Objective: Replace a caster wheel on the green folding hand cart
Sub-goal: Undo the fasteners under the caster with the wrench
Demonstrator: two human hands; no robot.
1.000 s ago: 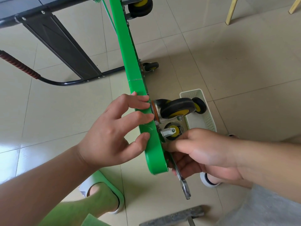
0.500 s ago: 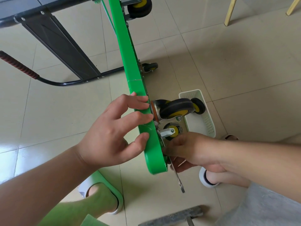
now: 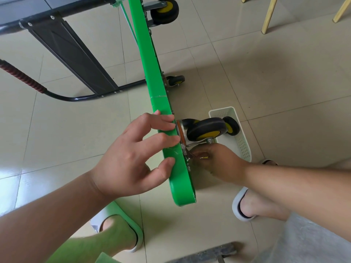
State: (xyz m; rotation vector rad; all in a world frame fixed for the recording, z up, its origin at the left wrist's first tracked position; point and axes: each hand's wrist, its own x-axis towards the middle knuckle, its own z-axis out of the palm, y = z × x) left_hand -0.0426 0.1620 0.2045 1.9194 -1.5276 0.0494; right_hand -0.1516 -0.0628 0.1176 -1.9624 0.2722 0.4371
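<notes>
Head view looks down on the green cart, which stands on its long edge on the tiled floor; its narrow green side runs from the top of the frame down toward the person's feet. The left hand lies on that side near its lower end; its fingers are spread and nearly straight across the green, the thumb pressed against it too, nothing clasped.

Just beside those fingertips the caster wheel, a black tyre with a yellow hub in a bright metal fork, juts sideways from the cart's underside; an orange ring shows at its base. The right hand is tucked directly under this fork, fingers curled and pinching a thin metal piece close to the mounting plate; what the piece is cannot be told.

Behind the caster wheel a white perforated basket sits on the floor; a second wheel, black and yellow, shows at its rim, and whether it lies inside is unclear. Farther up the cart hang a middle caster and a top caster.

A black tubular handle with a red ribbed grip extends to the left; a left slipper and a right slipper flank the cart's near end; a grey metal bar lies at the bottom edge.
</notes>
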